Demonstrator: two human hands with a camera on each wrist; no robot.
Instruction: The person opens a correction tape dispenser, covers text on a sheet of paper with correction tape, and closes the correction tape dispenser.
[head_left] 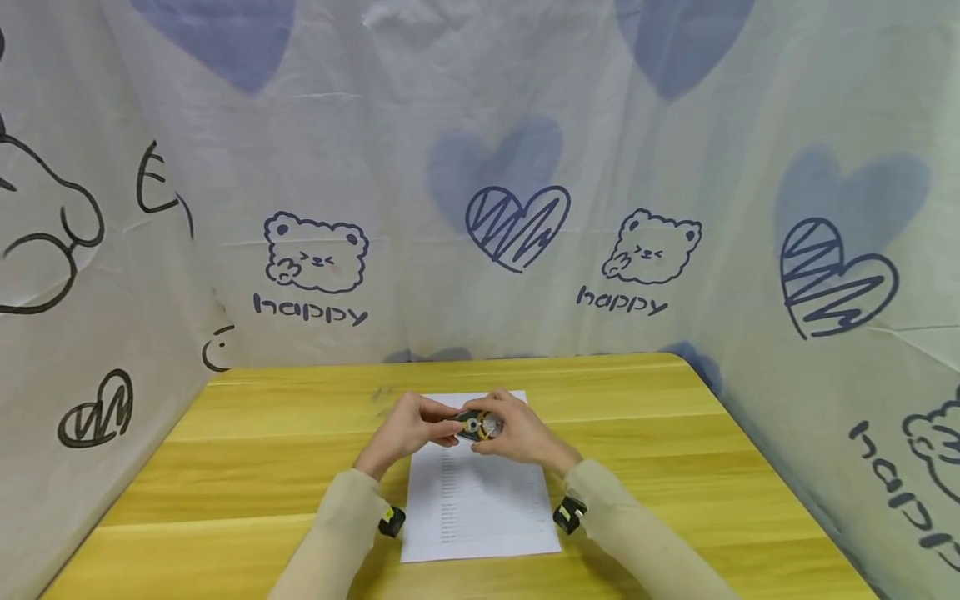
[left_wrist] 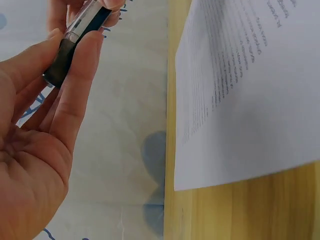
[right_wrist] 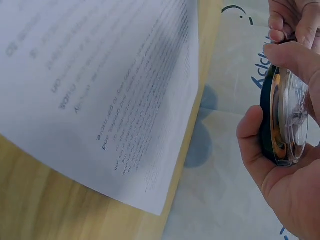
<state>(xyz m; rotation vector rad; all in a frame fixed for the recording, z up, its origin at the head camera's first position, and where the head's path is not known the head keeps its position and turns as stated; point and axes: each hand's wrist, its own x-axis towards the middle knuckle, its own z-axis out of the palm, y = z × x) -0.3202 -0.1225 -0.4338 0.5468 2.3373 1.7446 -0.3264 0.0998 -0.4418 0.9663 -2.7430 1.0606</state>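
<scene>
From where I stand, both hands have met just below the centre of the head view, with a correction tape dispenser [head_left: 480,426] between them. The left hand [head_left: 408,427] has its thumb and fingers closed on the narrow end, toward the left; the right hand [head_left: 519,430] curls round the broad, rounded end, thumb and fingers hugging its rim. The dispenser has a clear shell on one side, a dark back and a yellow-orange reel within. In both wrist views it is up in the air, well apart from the printed sheet [head_left: 498,508], though from the head it appears over the page's upper part.

That white sheet lies at the lower middle of the frame, lines of small print down its left side, on a yellow wood-grain table [head_left: 255,467]. Pale sleeves [head_left: 326,533] come in from the bottom edge, a small black device [head_left: 392,522] near each wrist. Behind, a whitish cloth [head_left: 420,100] hangs across the upper frame and down both sides, printed with hearts, bear faces and the word "happy".
</scene>
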